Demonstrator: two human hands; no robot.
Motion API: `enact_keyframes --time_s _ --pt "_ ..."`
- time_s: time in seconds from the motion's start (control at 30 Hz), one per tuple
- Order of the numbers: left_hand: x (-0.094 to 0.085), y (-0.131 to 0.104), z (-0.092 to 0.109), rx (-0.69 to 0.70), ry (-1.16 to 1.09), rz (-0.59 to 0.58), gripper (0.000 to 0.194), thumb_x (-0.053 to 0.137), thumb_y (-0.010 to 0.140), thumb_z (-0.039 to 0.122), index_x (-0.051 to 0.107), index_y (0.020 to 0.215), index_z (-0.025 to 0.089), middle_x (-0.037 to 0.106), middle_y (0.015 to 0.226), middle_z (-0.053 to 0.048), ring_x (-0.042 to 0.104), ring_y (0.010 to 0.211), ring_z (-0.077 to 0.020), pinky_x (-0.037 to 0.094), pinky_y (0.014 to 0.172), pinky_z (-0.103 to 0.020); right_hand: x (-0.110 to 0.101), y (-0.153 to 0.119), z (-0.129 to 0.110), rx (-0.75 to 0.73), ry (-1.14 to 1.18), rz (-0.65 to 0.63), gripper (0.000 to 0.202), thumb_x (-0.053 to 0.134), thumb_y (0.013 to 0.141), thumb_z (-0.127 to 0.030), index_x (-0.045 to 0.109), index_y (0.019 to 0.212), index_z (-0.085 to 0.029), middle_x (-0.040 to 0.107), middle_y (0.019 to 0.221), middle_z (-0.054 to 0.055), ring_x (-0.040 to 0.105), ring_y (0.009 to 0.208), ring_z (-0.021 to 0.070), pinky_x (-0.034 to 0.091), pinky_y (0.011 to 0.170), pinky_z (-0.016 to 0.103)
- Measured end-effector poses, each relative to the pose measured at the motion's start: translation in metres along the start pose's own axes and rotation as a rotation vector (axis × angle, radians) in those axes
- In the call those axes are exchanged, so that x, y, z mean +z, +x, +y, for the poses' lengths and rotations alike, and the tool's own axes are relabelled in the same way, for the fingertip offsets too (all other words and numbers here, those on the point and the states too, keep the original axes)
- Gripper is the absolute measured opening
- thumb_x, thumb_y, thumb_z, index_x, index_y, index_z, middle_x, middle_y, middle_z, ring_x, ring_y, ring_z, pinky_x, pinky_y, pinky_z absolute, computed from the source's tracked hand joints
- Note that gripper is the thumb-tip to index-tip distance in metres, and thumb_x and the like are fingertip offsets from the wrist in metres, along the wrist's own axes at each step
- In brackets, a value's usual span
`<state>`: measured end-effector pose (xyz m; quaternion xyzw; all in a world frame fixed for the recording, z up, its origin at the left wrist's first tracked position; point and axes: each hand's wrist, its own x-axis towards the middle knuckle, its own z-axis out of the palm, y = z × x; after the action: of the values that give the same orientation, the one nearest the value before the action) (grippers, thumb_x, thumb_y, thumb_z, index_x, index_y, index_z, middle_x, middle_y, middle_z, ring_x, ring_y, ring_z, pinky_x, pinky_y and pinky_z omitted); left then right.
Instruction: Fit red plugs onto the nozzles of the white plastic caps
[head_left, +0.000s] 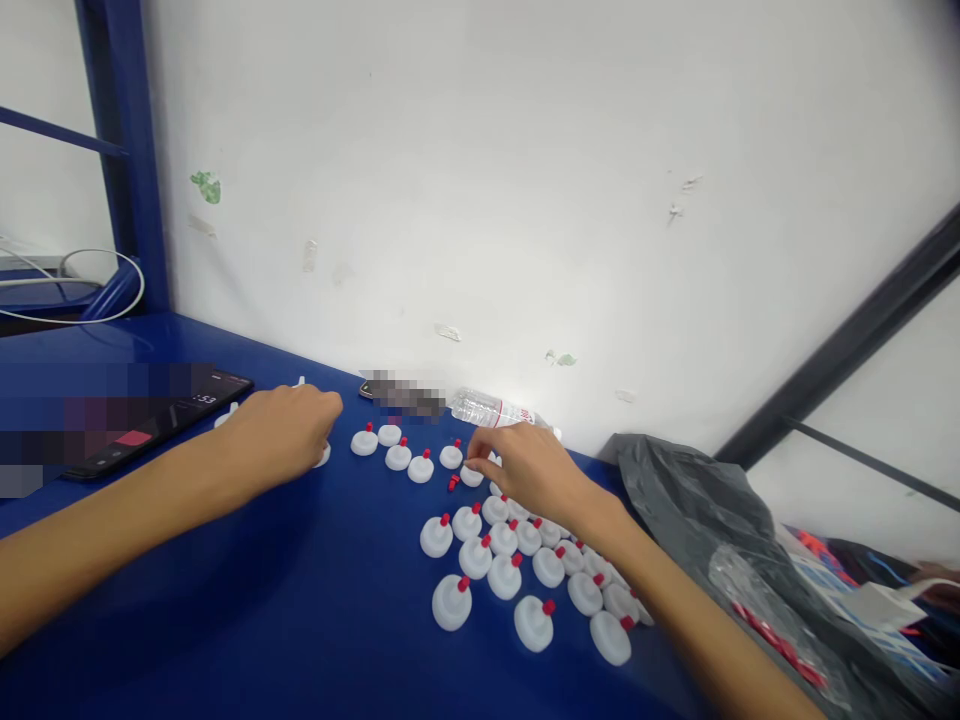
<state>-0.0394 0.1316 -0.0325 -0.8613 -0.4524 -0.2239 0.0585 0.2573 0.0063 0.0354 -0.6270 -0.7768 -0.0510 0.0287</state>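
Note:
Round white caps with red-tipped spouts, such as one white cap (452, 603), are spread over the blue table (300, 600). My left hand (292, 425) is closed at the left, its fingers curled down on a white cap (323, 456) that peeks out beneath them. Toward the middle, my right hand (529, 465) has thumb and fingers bent together at the top of another white cap (472, 475), whose spout they hide. A loose red tip (454, 483) lies just left of that cap. White caps without visible red tips (226, 416) sit behind my left forearm.
A phone (161, 425) lies at the left, and a partly blurred dark object (405, 392) rests by the wall. A clear plastic bottle (495, 408) lies behind my right hand. Grey plastic sheeting (667, 500) and a clear bag with red pieces (780, 635) are at the right.

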Motion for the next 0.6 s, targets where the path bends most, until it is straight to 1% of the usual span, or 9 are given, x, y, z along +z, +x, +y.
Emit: enact_keyframes --time_s 0.03,0.1,0.17,0.2,0.3,0.4,0.47,0.5,0.6 --pt "-0.003 0.000 0.005 -0.011 0.027 -0.049 0.017 0.060 0.088 0.022 0.065 0.071 0.022 0.071 0.072 -0.009 0.069 0.066 -0.0291 0.045 0.062 -0.036 -0.003 -0.001 0.001 0.006 0.001 0.021 0.009 0.069 0.106 -0.030 0.075 0.102 -0.025 0.080 0.085 0.000 0.073 0.078 0.0204 0.042 0.067 0.031" --pt "-0.008 0.001 0.013 -0.025 0.072 -0.138 0.016 0.063 0.087 0.031 0.067 0.074 0.023 0.076 0.078 -0.012 0.072 0.069 -0.0340 0.043 0.057 -0.036 -0.009 -0.002 0.003 0.013 0.003 0.061 0.008 0.068 0.105 -0.029 0.073 0.101 -0.024 0.079 0.085 0.000 0.072 0.077 0.0201 0.040 0.066 0.031" --pt "-0.007 0.002 0.017 -0.033 0.098 -0.185 0.019 0.067 0.085 0.039 0.068 0.077 0.022 0.078 0.083 -0.015 0.074 0.073 -0.0368 0.045 0.058 -0.037 -0.015 -0.004 0.004 0.020 0.010 0.099 0.007 0.067 0.105 -0.027 0.071 0.100 -0.023 0.078 0.082 0.000 0.070 0.074 0.0193 0.038 0.065 0.030" --pt "-0.006 0.002 0.018 -0.041 0.110 -0.193 0.018 0.069 0.082 0.039 0.068 0.078 0.021 0.078 0.084 -0.015 0.075 0.074 -0.0372 0.047 0.060 -0.038 -0.017 -0.005 0.005 0.024 0.016 0.117 0.007 0.065 0.106 -0.026 0.070 0.101 -0.023 0.077 0.081 0.000 0.069 0.072 0.0186 0.038 0.065 0.030" --pt "-0.002 0.001 0.017 -0.068 0.130 -0.179 0.009 0.067 0.077 0.029 0.070 0.080 0.021 0.077 0.086 -0.016 0.076 0.077 -0.0379 0.051 0.064 -0.039 -0.021 -0.007 0.005 0.028 0.045 0.162 0.007 0.063 0.106 -0.025 0.069 0.102 -0.023 0.075 0.077 -0.002 0.067 0.065 0.0165 0.038 0.064 0.029" --pt "-0.005 0.001 0.022 -0.083 0.135 -0.136 0.016 0.057 0.083 0.025 0.071 0.089 0.020 0.076 0.085 -0.018 0.075 0.075 -0.0394 0.050 0.062 -0.041 -0.021 -0.007 0.005 0.013 0.082 0.196 0.008 0.064 0.105 -0.024 0.070 0.110 -0.024 0.081 0.090 -0.001 0.069 0.066 0.0154 0.040 0.064 0.029" --pt "-0.010 0.002 0.031 -0.062 0.114 -0.115 0.022 0.051 0.090 0.027 0.070 0.098 0.019 0.075 0.085 -0.017 0.075 0.077 -0.0395 0.049 0.061 -0.041 -0.020 -0.006 0.004 -0.008 0.107 0.221 0.015 0.064 0.105 -0.023 0.071 0.118 -0.026 0.083 0.104 -0.001 0.072 0.072 0.0155 0.044 0.068 0.030" --pt "-0.013 0.002 0.038 -0.037 0.094 -0.105 0.025 0.049 0.093 0.029 0.070 0.104 0.019 0.075 0.088 -0.016 0.076 0.081 -0.0396 0.050 0.064 -0.042 -0.020 -0.006 0.004 -0.019 0.120 0.237 0.017 0.064 0.106 -0.023 0.071 0.120 -0.027 0.083 0.108 -0.001 0.073 0.076 0.0159 0.045 0.071 0.030" --pt "-0.018 0.001 0.060 0.080 0.011 -0.068 0.034 0.044 0.102 0.037 0.065 0.122 0.018 0.075 0.111 -0.015 0.075 0.101 -0.0368 0.055 0.078 -0.044 -0.020 -0.006 0.002 -0.052 0.163 0.286 0.012 0.064 0.107 -0.027 0.076 0.112 -0.027 0.084 0.106 -0.002 0.073 0.081 0.0166 0.048 0.075 0.031"
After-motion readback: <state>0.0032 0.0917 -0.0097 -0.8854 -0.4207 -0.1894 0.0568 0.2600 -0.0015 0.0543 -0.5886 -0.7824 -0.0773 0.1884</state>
